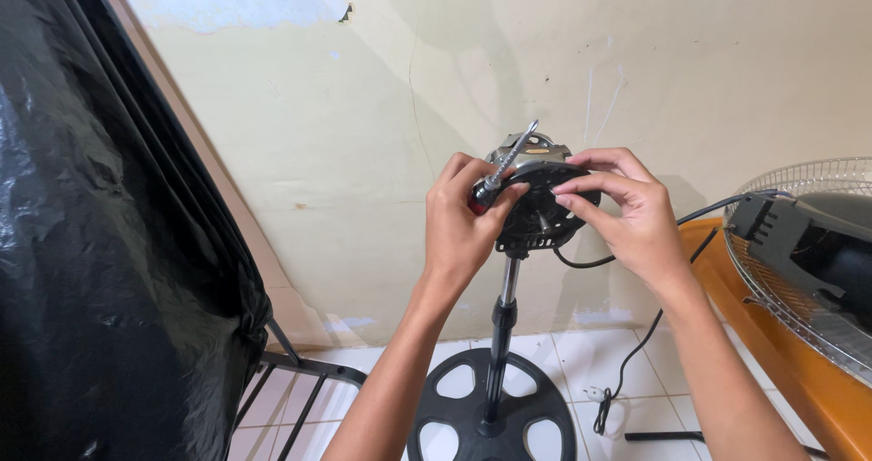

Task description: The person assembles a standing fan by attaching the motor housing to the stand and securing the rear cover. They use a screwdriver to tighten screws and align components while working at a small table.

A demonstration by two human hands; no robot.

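Note:
A bare fan motor housing (pixel 542 216), black and round with metal parts on top, sits on a metal stand pole (pixel 505 325) above a round black base (pixel 490 416). My left hand (pixel 463 229) grips the motor's left side and also holds a screwdriver (pixel 509 163) whose metal shaft points up and to the right. My right hand (pixel 627 211) rests its fingertips on the motor's top right edge. A black power cable (pixel 636 343) runs from the motor down to the tiled floor.
A wire fan grille (pixel 808 261) with a black part lies on an orange surface (pixel 781 334) at the right. Black plastic sheeting (pixel 100 243) covers a metal frame (pixel 300 379) at the left. A cream wall stands close behind.

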